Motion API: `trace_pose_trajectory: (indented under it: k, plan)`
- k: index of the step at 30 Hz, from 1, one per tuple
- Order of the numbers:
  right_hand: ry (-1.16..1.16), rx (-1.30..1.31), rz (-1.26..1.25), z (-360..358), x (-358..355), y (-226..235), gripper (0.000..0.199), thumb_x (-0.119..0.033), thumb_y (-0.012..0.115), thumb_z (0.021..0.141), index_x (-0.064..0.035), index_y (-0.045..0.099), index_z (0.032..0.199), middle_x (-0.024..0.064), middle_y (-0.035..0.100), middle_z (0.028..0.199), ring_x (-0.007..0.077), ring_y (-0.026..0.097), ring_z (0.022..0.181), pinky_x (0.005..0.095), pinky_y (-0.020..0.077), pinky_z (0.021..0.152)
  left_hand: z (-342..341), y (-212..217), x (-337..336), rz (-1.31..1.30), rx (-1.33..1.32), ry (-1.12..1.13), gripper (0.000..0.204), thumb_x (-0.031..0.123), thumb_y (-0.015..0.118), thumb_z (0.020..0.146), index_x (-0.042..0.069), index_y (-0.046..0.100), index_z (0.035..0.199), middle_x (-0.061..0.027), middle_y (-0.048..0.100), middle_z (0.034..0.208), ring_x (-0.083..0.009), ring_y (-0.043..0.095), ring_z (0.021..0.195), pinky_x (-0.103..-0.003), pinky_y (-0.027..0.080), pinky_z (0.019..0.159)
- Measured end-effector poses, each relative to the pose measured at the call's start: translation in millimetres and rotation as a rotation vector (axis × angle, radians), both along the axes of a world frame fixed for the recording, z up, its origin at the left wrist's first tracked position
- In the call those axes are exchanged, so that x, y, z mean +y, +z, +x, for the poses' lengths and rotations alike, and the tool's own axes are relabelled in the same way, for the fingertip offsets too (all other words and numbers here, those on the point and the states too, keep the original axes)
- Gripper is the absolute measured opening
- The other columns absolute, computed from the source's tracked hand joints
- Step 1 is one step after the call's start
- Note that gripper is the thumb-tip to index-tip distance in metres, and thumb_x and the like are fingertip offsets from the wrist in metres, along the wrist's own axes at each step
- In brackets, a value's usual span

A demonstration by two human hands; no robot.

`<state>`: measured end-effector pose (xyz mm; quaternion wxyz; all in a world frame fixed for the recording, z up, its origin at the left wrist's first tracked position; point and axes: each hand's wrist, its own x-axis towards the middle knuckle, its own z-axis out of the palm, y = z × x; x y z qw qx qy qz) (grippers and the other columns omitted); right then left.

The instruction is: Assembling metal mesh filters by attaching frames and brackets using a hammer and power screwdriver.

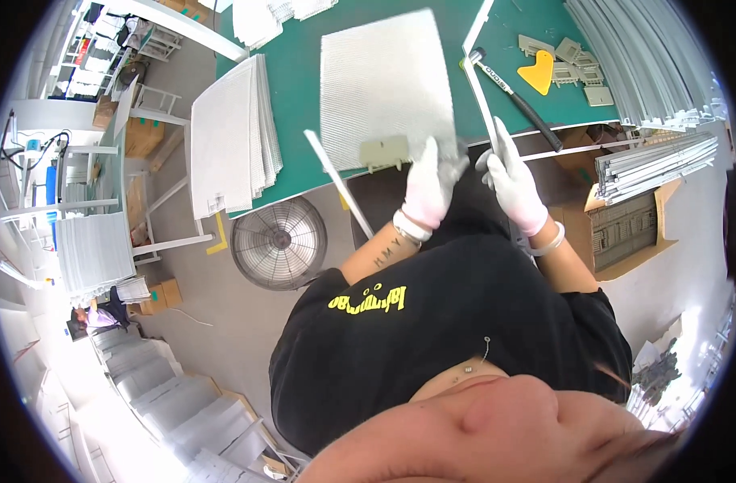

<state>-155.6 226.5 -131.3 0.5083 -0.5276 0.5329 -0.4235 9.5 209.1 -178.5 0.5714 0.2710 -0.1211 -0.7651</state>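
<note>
A white ribbed mesh panel [388, 76] lies over the near part of the green table. At its near right corner, my gloved left hand [429, 191] grips the edge, thumb on top; the other fingers are blurred. Close to that hand, a beige plastic piece [384, 151] sits against the panel's near edge. My gloved right hand [514, 189] is closed around the lower end of a thin white strip [479, 92], which meets another strip at an angle farther up. Another white strip [336, 179] slants over the table's front edge, left of my left hand.
On the green table [303, 105] lie a hammer [517, 101], a yellow scraper [537, 72] and several beige pieces [577, 72]. Stacked mesh panels [231, 137] stand left, long strips [634, 64] right. Below are a floor fan [279, 241] and a cardboard box [666, 217].
</note>
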Motion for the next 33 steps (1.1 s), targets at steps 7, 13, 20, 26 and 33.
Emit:
trace_pose_trajectory:
  k: [7, 13, 20, 26, 33]
  plan:
    - [0.171, -0.418, 0.110, 7.0, -26.5, -19.8, 0.062, -0.014, 0.042, 0.105, -0.0089, 0.015, 0.160, 0.0053, 0.055, 0.088, 0.0068, 0.048, 0.061, 0.0226, 0.0504, 0.066, -9.8, 7.0, -107.2, 0.001, 0.177, 0.149, 0.034, 0.026, 0.045, 0.106, -0.001, 0.050, 0.125, -0.0160, 0.052, 0.127, -0.0297, 0.048, 0.124, -0.044, 0.038, 0.112]
    - [0.209, -0.490, 0.165, 11.9, -35.0, -26.8, 0.062, -0.016, 0.044, 0.106, -0.0090, 0.016, 0.160, 0.0044, 0.054, 0.085, 0.0059, 0.047, 0.057, 0.0235, 0.0512, 0.060, -12.7, -6.7, -122.6, -0.035, 0.154, 0.163, 0.028, 0.016, 0.054, 0.102, -0.002, 0.053, 0.123, -0.0138, 0.058, 0.120, -0.0286, 0.056, 0.115, -0.044, 0.047, 0.100]
    - [0.087, -0.290, 0.176, 18.6, -24.3, -13.9, 0.061, -0.012, 0.045, 0.104, -0.0077, 0.020, 0.159, 0.0037, 0.055, 0.079, 0.0056, 0.044, 0.051, 0.0216, 0.0479, 0.055, -14.8, -3.7, -127.0, -0.066, 0.143, 0.195, 0.028, 0.015, 0.055, 0.102, -0.003, 0.055, 0.122, -0.0147, 0.059, 0.122, -0.0273, 0.057, 0.113, -0.041, 0.048, 0.099]
    - [0.090, -0.334, 0.189, 19.2, -26.8, -14.3, 0.060, -0.011, 0.045, 0.104, -0.0061, 0.022, 0.159, 0.0039, 0.055, 0.079, 0.0053, 0.042, 0.051, 0.0212, 0.0474, 0.054, -17.2, -4.9, -128.6, -0.109, 0.029, 0.162, 0.027, 0.015, 0.055, 0.102, -0.004, 0.057, 0.121, -0.0151, 0.061, 0.119, -0.0256, 0.058, 0.110, -0.040, 0.049, 0.097]
    - [0.215, -0.294, 0.109, 22.0, -86.2, 8.9, 0.055, -0.018, 0.046, 0.104, -0.0035, 0.032, 0.155, 0.0037, 0.056, 0.079, 0.0057, 0.042, 0.051, 0.0218, 0.0448, 0.052, -9.0, -6.5, -126.0, -0.109, 0.050, 0.143, 0.025, 0.015, 0.053, 0.102, -0.004, 0.059, 0.117, -0.0120, 0.062, 0.112, -0.0244, 0.060, 0.104, -0.037, 0.050, 0.093]
